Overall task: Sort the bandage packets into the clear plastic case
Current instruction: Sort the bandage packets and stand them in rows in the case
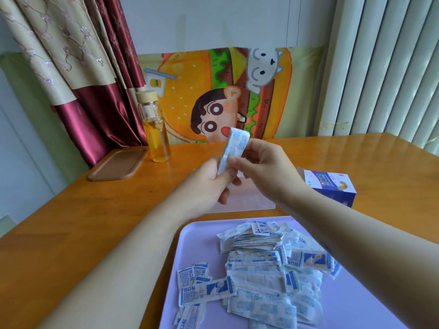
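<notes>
Head view: gripping packets [234,148] at lower end with left hand [211,184], pinching upper part with right hand [263,167], long axis near upright, case [256,198] just below.

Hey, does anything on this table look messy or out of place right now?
Yes. The bandage packets lie in a jumbled heap on the purple tray, crossing at all angles, and a few overhang its near left rim. The blue box stands with its flap open.
</notes>
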Tool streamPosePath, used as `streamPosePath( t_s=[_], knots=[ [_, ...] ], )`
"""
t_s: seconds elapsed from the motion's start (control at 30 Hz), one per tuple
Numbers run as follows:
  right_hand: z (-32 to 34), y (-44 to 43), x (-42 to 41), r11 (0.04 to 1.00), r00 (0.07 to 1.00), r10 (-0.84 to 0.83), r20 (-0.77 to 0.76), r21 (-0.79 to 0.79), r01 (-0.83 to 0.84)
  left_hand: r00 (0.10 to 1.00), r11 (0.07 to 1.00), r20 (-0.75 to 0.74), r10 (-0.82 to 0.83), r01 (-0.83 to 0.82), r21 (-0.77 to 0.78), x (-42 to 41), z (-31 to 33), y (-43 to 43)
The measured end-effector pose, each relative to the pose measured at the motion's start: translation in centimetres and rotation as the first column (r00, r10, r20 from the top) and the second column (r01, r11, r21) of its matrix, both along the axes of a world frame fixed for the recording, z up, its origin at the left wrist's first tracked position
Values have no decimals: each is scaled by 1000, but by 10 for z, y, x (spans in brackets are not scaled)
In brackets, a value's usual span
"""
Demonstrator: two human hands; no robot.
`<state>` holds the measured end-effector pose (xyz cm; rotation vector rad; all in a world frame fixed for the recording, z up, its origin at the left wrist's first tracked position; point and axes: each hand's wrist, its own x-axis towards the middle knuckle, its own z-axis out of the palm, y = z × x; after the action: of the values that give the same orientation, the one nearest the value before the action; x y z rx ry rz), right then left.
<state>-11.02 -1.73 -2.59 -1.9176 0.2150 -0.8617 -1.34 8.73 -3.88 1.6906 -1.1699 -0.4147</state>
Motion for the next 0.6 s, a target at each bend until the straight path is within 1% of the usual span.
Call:
streamPosePath(
  t_s=[0.07,0.13,0.17,0.2,0.27,0.3,0.33,0.43,0.5,0.6],
  knots=[
    [4,-6,5,999,999,-40,19,23,40,986,992,122,117,-122,30,16,1,5],
    [5,-14,10,995,996,-93,10,44,93,919,955,275,283,-298,13,35,-6,12],
    [5,-18,12,992,993,-115,-4,47,115,878,926,325,353,-377,13,45,-11,13],
    [4,-22,16,990,991,-134,-21,47,135,846,898,352,401,-439,30,55,-17,12],
    [1,-27,27,984,983,-174,-57,12,175,811,850,363,458,-519,87,70,-26,4],
    [0,-29,33,981,978,-193,-73,-17,192,809,832,338,480,-543,116,75,-29,-1],
    [-2,-30,38,978,975,-207,-83,-46,204,817,818,281,504,-556,147,78,-29,-6],
    [-6,-32,50,968,969,-233,-81,-112,223,851,819,21,524,-511,260,82,-29,-16],
    [-10,-34,54,957,966,-247,-73,-177,231,847,837,-99,522,-487,247,81,-32,-17],
    [-18,-35,60,935,955,-278,-109,-257,243,840,852,-159,519,-492,180,81,-43,-15]
  ],
)
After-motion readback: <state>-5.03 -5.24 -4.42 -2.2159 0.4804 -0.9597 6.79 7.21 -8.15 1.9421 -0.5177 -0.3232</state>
